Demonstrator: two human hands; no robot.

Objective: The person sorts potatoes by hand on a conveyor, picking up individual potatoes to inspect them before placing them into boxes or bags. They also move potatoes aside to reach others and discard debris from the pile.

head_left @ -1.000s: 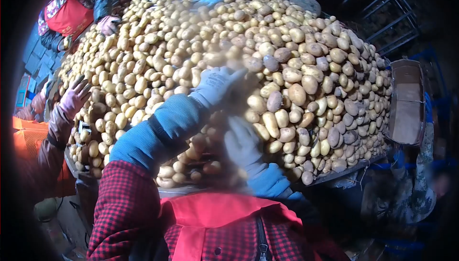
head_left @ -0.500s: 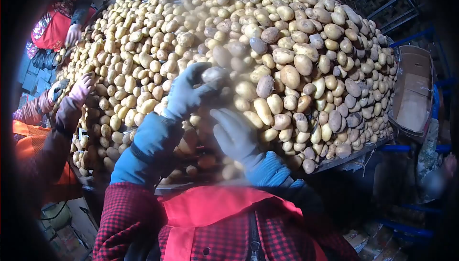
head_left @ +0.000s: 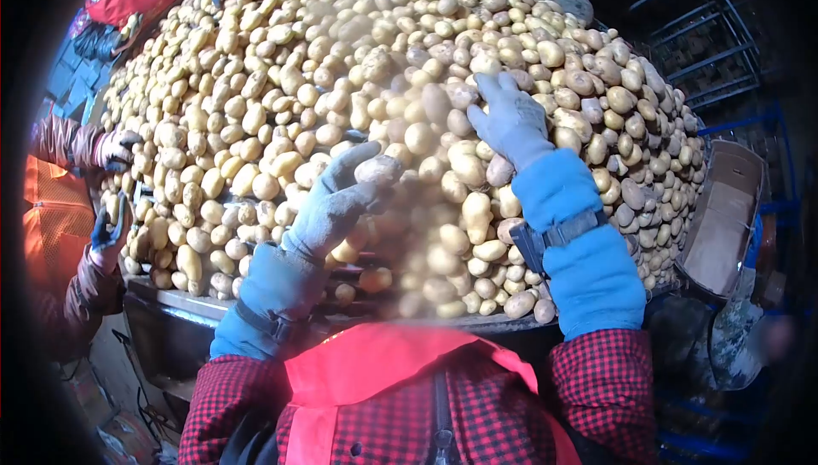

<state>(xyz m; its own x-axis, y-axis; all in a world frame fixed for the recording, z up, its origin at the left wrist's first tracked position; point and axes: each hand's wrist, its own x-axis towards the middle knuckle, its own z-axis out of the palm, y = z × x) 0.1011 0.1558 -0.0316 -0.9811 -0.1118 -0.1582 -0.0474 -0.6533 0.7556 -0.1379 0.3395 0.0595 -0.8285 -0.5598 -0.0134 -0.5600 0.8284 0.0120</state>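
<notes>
Preferably pinch lightly, the left hand point(head_left: 331, 209) half-curled round a potato point(head_left: 381, 170) mid-frame, the right hand point(head_left: 511, 124) splayed, seemingly empty, on the pile point(head_left: 421, 138) right of centre

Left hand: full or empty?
Full. The left hand has a potato between its thumb and curled fingers; whether the palm hides anything else, I cannot tell.

Potatoes point(head_left: 420, 138) lie heaped on what looks like a table point(head_left: 175, 300)
</notes>
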